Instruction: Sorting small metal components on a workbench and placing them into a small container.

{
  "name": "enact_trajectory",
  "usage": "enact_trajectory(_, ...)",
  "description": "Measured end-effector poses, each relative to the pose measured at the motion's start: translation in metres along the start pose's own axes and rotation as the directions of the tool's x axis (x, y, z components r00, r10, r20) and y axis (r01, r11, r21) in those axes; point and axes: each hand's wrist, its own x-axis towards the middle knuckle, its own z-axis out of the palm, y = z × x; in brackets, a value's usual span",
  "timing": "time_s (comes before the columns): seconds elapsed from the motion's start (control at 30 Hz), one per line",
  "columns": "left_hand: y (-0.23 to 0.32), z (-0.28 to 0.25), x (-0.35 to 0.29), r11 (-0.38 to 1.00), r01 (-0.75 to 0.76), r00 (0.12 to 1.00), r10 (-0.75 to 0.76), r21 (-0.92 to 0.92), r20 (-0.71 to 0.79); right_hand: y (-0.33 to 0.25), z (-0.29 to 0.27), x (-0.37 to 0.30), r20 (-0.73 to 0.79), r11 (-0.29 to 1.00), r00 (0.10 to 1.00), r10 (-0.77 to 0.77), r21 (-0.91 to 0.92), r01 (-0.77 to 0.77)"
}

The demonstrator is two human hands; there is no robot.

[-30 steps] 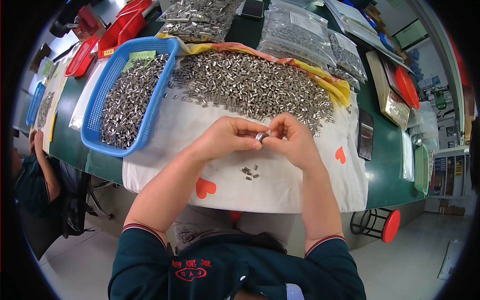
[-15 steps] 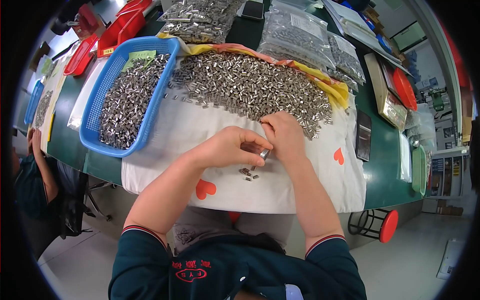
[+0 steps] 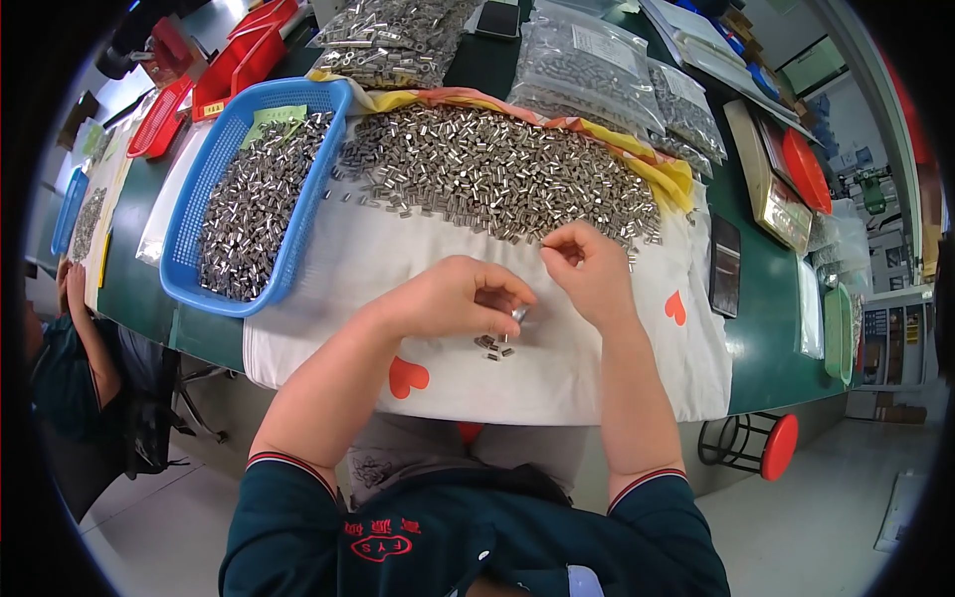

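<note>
On the white cloth (image 3: pixel 328 328) printed with red hearts lies a broad heap of small metal sleeves (image 3: pixel 477 164). My left hand (image 3: pixel 463 298) is low over the cloth, thumb and fingers closed round a shiny metal piece (image 3: pixel 519 313) that is partly hidden. Just beneath it are several loose metal sleeves (image 3: pixel 491 347). At the heap's near edge, to the right, my right hand (image 3: pixel 594 274) is held with thumb and forefinger in a pinch. Anything between those fingertips is too small to make out.
A blue basket (image 3: pixel 179 224) full of metal sleeves stands left. Clear bags of metal parts (image 3: pixel 587 65) line the back. At right lie a dark phone-like slab (image 3: pixel 725 267) and red dish (image 3: pixel 806 171). Another person's arm (image 3: pixel 90 333) shows far left; a red stool (image 3: pixel 780 447) stands lower right.
My right hand has moved right, away from my left hand, and its fingertips have left the spot above the shiny piece. My left hand has hardly shifted.
</note>
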Motion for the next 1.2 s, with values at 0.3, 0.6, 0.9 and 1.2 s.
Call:
enact_trajectory(0.3,0.0,-0.005,0.007,0.948,-0.06,0.975,-0.011,-0.311,-0.221,-0.008,0.004,-0.008,0.083,0.983,0.992,-0.095,0.165,0.081)
enact_trajectory(0.6,-0.002,-0.006,0.008,0.972,-0.06,0.964,-0.003,-0.228,-0.266,-0.01,0.01,-0.01,0.048,0.981,0.98,-0.193,0.037,0.192)
enact_trajectory(0.9,-0.003,-0.004,0.011,0.966,-0.056,0.95,-0.026,-0.251,-0.311,-0.014,0.017,-0.012,-0.026,0.972,0.973,-0.23,-0.063,0.228)
enact_trajectory(1.2,0.0,-0.005,0.009,0.968,-0.013,0.974,-0.045,-0.252,-0.222,-0.008,-0.003,-0.007,0.154,0.995,0.987,-0.04,0.094,0.026)
